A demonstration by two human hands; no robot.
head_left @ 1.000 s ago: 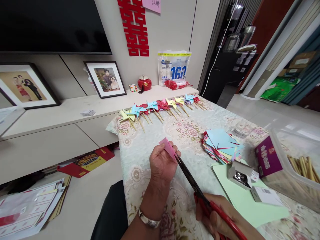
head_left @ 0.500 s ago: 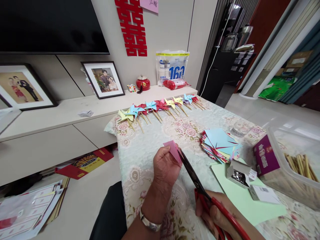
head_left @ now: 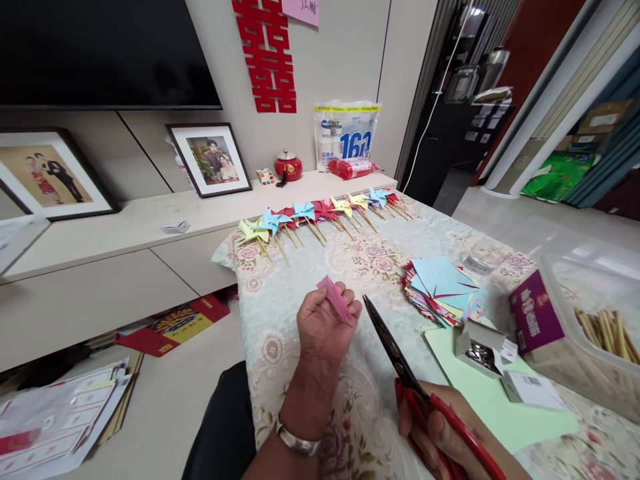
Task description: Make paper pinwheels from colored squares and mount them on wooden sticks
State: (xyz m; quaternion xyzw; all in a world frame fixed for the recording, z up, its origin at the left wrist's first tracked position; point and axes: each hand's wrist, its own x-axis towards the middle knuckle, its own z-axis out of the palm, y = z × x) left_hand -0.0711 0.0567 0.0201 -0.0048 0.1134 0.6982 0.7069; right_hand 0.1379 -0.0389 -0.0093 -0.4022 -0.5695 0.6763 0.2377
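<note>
A folded piece of pink paper (head_left: 336,300) is held in my left hand (head_left: 325,330), palm up, fingers curled around it. My right hand (head_left: 440,423) grips the red handles of a pair of scissors (head_left: 393,343). The dark blades look closed, and their tip points up and left, a little apart from the paper. To the right lies a stack of cut coloured paper squares (head_left: 443,283), blue on top, with slits at the corners. Along the far side of the table sits a row of paper pinwheels (head_left: 305,212) on wooden sticks.
At right, a small open box of metal pieces (head_left: 481,350) and a white box (head_left: 535,389) rest on green paper (head_left: 520,417). Beside them stands a clear plastic bin (head_left: 595,360) of wooden sticks. A round clear container (head_left: 484,259) is behind. A cabinet (head_left: 120,233) adjoins the table.
The scissors have drawn away from the pink paper, slightly right and down. My left hand has turned and shifted slightly left, the paper now tilted between its fingers.
</note>
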